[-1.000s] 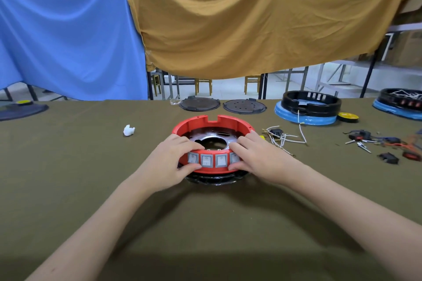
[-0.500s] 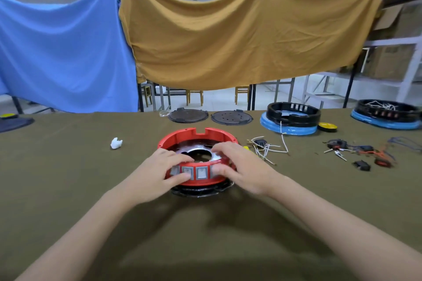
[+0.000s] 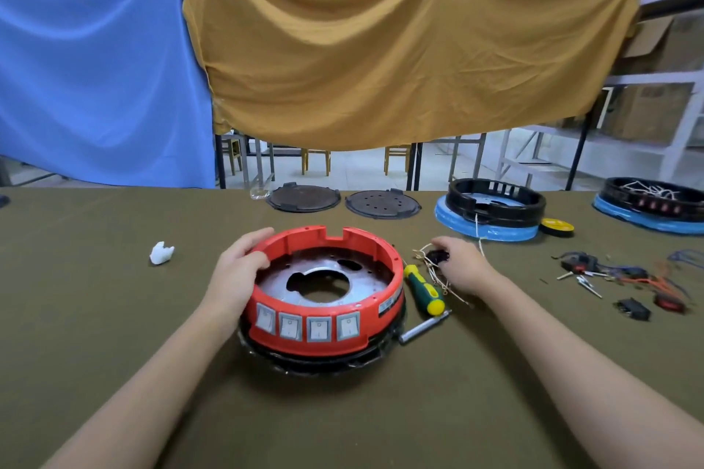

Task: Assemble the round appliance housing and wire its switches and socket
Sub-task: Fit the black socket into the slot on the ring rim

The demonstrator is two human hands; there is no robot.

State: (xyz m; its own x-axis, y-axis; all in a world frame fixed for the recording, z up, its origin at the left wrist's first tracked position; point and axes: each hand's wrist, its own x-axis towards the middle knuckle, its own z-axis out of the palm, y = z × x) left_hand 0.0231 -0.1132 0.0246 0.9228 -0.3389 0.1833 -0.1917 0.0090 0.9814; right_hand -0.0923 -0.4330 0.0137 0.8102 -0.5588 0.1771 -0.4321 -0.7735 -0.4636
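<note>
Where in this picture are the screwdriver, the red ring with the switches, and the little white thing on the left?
screwdriver (image 3: 423, 290): head view, on its green and yellow handle.
red ring (image 3: 375, 310): head view, on its outer wall, right of the switches.
white thing (image 3: 161, 253): head view, on its middle.

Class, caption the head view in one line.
Left hand grips red housing; right hand reaches into wires.

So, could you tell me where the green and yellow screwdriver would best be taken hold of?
Probably by the thick handle of the green and yellow screwdriver, coming from above: it lies flat beside the red housing, its thin metal shaft nearest you, and the right hand is already close.
</note>
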